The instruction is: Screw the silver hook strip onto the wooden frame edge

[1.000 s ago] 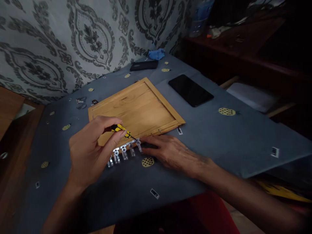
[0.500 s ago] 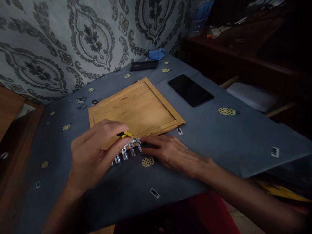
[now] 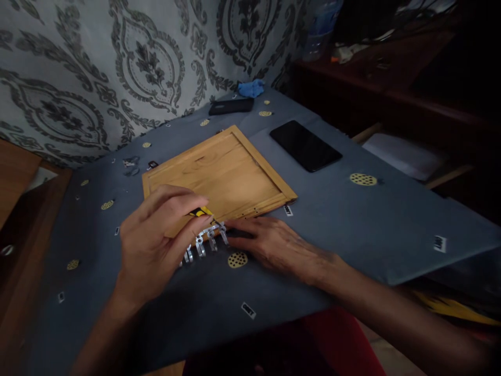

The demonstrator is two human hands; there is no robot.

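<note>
A wooden board (image 3: pixel 215 172) with a raised frame lies flat on the table. Along its near edge runs a shiny metal hook rail (image 3: pixel 200 246) with several curved hooks. My left hand (image 3: pixel 152 235) pinches a small yellow-and-black screwdriver (image 3: pixel 202 211), its thin shaft slanting down to the right end of the rail. My right hand (image 3: pixel 274 245) is closed at that same end, thumb and forefinger on either side of the last hook. Its fingertips are partly hidden by the rail. Small dark holes show in the board's edge above my right hand.
A black phone (image 3: pixel 306 146) lies right of the board. Behind it are a dark phone case (image 3: pixel 231 107) and a crumpled blue cloth or glove (image 3: pixel 251 89). A small clear plastic scrap (image 3: pixel 130 165) is at left. A dark cabinet with a pulled-out drawer (image 3: pixel 405 155) borders the table's right side.
My left hand has shifted slightly and turned with the screwdriver, its fingers a little more curled. My right hand, the rail and the board stay in place.
</note>
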